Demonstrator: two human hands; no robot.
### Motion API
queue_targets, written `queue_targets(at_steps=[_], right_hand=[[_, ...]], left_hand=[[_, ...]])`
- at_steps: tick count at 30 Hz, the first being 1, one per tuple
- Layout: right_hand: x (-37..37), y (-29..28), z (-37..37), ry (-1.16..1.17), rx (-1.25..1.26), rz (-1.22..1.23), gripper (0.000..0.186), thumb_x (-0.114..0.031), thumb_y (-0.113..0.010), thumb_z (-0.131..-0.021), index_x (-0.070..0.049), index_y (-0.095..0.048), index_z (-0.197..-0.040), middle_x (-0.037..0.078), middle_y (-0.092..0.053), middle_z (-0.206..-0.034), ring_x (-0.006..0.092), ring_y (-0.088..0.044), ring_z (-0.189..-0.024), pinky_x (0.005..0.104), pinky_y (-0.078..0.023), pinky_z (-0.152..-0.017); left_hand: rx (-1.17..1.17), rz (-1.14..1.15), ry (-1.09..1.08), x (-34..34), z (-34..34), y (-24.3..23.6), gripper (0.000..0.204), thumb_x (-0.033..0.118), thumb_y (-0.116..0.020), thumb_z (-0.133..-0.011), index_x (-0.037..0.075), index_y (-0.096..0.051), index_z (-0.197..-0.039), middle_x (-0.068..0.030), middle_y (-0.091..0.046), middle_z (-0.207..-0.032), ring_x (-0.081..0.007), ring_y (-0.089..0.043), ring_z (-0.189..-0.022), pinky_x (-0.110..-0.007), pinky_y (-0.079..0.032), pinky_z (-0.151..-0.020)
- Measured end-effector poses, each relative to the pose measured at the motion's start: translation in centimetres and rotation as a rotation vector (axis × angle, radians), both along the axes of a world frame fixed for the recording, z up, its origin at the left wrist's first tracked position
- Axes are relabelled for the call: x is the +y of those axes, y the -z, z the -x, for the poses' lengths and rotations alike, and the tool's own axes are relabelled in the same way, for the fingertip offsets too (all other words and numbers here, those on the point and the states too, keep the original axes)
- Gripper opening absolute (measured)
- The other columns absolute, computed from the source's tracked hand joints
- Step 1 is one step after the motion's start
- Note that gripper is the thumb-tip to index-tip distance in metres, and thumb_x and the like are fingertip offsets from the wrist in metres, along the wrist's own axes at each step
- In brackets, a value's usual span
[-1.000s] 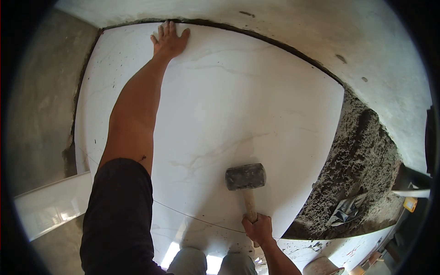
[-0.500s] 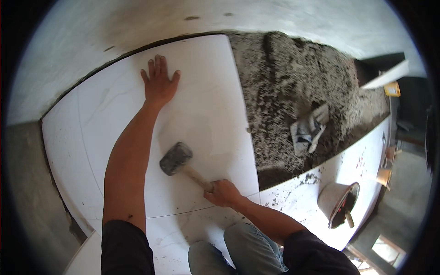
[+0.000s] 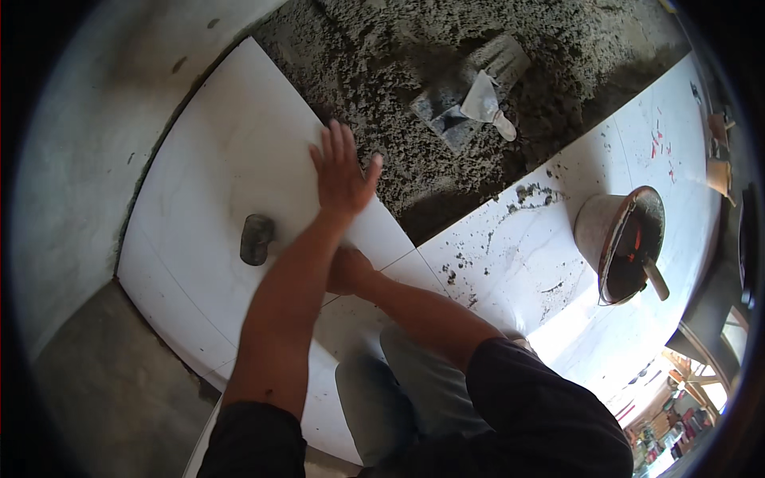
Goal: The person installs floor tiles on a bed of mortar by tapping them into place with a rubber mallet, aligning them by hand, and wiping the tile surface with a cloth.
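Note:
My left hand (image 3: 344, 182) lies with fingers outstretched at the right edge of a large white tile (image 3: 203, 151), beside the rough grey mortar bed (image 3: 351, 72). Below it my right hand (image 3: 351, 271) is closed around the handle of a rubber mallet (image 3: 257, 239). The mallet's dark head is over the tile, left of my left forearm. That forearm hides the handle and part of my right hand.
A scraper (image 3: 481, 97) with a pale handle rests on a mortar-smeared flat tool (image 3: 442, 119) on the mortar. To the right, a bucket (image 3: 594, 231) with a handle sticking out stands on crumb-strewn white tiles (image 3: 510, 255). A bare wall (image 3: 80, 143) borders the left.
The view has turned, so the wall sits further left. My left hand has shifted across the tile to its mortar-side edge. My right hand still grips the mallet, now partly behind my left forearm.

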State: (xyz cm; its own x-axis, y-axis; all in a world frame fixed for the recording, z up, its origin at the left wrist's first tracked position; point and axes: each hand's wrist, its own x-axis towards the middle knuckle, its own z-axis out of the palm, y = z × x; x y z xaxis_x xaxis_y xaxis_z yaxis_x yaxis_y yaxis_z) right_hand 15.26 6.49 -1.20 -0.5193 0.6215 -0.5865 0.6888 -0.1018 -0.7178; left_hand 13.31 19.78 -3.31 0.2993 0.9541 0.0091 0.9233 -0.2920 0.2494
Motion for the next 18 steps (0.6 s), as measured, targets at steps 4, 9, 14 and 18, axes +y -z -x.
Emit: queue_targets(at_steps=[4, 9, 14, 18], right_hand=[[-2.2, 0.9, -0.8, 0.179, 0.235, -0.331, 0.037, -0.035, -0.057, -0.081, -0.001, -0.064, -0.093, 0.022, -0.066, -0.089, 0.0368, -0.064, -0.091, 0.0463, -0.05, -0.082], [-4.3, -3.5, -0.8, 0.128, 0.116, 0.153, 0.04, -0.034, -0.057, -0.082, 0.001, -0.059, -0.1, 0.025, -0.064, -0.096, 0.0397, -0.061, -0.094, 0.0486, -0.047, -0.085], [-6.2, -3.5, -4.2, 0.353, 0.141, -0.002, 0.043, -0.032, -0.058, -0.082, 0.003, -0.055, -0.107, 0.026, -0.063, -0.097, 0.0417, -0.06, -0.095, 0.0498, -0.047, -0.086], [-6.0, -3.2, -10.5, 0.449, 0.161, -0.107, 0.041, -0.032, -0.059, -0.083, 0.001, -0.058, -0.106, 0.024, -0.065, -0.088, 0.0389, -0.064, -0.083, 0.0469, -0.051, -0.075]], left_hand=[[0.022, 0.22, 0.26, -8.3, -3.4, -2.3, 0.081, 0.056, -0.037, -0.093, -0.005, -0.022, -0.145, -0.025, -0.019, -0.152, -0.0393, -0.014, -0.143, -0.058, -0.009, -0.114], [-0.244, 0.781, 0.385, -15.7, -6.1, -7.7, 0.073, 0.043, -0.041, -0.098, -0.001, -0.013, -0.149, -0.0239, -0.013, -0.155, -0.0349, -0.012, -0.145, -0.047, -0.01, -0.116], [-1.128, 0.709, 0.1, -21.9, -10.6, -17.8, 0.07, 0.037, -0.034, -0.101, -0.001, -0.002, -0.15, -0.0214, -0.009, -0.156, -0.0309, -0.009, -0.145, -0.045, -0.009, -0.117], [-1.377, 0.373, -0.054, -29.6, -8.5, -23.9, 0.067, 0.036, -0.035, -0.1, -0.001, -0.009, -0.15, -0.0216, -0.018, -0.154, -0.033, -0.019, -0.143, -0.044, -0.014, -0.116]])
